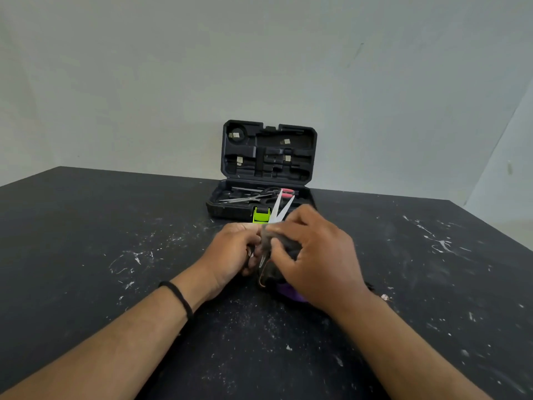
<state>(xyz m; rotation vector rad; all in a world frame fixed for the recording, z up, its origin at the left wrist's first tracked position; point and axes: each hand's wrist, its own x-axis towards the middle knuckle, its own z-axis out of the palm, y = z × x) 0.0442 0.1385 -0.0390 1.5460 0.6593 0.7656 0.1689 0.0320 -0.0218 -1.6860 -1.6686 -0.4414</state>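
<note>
Gripping scissors, left hand curled; right hand pinching cloth.

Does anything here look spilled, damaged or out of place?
White flecks and smears are scattered over the black table, like dried paint or scratches. The open tool case has mostly empty slots in its lid. The scissors in the left hand and cloth in the right hand look intact.

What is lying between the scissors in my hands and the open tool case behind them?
Nothing visible. The scissors, wrapped in a cloth, point their open blades at the tool case, whose tray already holds another pair.
</note>
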